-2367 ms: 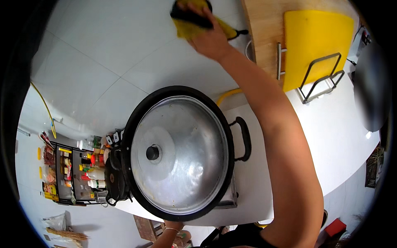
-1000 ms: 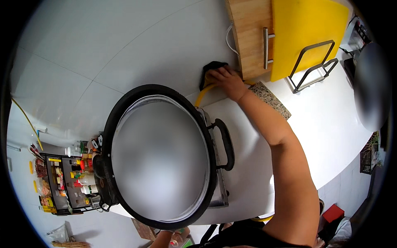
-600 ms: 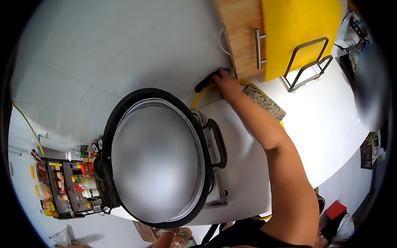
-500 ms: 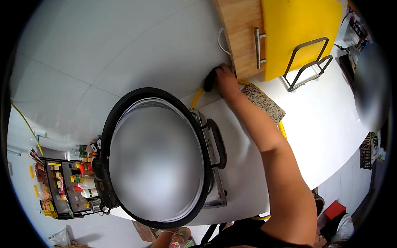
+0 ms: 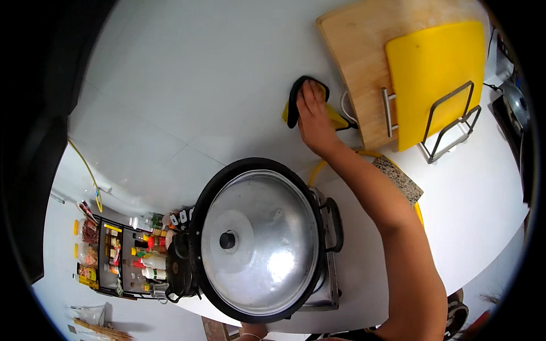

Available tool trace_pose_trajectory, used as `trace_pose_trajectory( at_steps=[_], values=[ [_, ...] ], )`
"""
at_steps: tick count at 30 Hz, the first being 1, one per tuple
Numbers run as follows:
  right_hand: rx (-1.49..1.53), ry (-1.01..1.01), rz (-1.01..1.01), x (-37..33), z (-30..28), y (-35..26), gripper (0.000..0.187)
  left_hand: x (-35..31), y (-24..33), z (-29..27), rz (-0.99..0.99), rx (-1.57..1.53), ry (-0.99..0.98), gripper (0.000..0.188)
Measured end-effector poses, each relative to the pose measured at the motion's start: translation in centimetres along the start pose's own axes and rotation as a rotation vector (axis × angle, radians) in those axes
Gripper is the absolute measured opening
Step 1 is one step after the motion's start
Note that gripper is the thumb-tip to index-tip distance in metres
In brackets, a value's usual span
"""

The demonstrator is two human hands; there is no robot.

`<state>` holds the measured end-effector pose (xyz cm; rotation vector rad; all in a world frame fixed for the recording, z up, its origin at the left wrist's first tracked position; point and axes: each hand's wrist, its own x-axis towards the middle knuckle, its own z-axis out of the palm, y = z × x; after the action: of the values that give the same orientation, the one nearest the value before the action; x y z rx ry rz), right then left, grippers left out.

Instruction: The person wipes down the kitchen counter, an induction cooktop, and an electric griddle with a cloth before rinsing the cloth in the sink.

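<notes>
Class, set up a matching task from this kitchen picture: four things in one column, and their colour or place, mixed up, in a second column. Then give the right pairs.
Things:
1. cloth
2. lid
3. plastic board
4. spice rack

Descriptions:
A. bright yellow, leaning in a wire stand
B. silvery metal with a dark knob, on the black wok
C. yellow and black, under the right hand on the white wall
D. left of the wok, full of bottles

Pairs: 1-C, 2-B, 3-A, 4-D
</notes>
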<state>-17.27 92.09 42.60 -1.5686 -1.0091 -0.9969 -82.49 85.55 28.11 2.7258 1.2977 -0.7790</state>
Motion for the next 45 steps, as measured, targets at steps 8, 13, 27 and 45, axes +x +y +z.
trace_pose_trajectory(
  at_steps=[8, 13, 27, 45],
  values=[
    [0.123, 0.463, 0.080, 21.6, -2.8, -5.0, 0.054, -0.6, -0.1, 1.8, -0.033, 0.268, -0.321, 0.031],
    [-0.234, 0.208, -0.169, 24.6, -1.8, -5.2, 0.058, 0.4, 2.1, -1.6, -0.154, 0.144, -0.411, 0.052],
    [0.109, -0.853, -0.136, -0.4, -8.0, 0.1, 0.050, 0.8, -2.3, 6.5, 0.030, 0.019, 0.498, 0.058],
    [1.095, 0.591, 1.222, -39.5, -62.0, -20.7, 0.018, -4.3, -1.7, -1.4, -0.088, 0.068, -0.045, 0.094]
  ],
)
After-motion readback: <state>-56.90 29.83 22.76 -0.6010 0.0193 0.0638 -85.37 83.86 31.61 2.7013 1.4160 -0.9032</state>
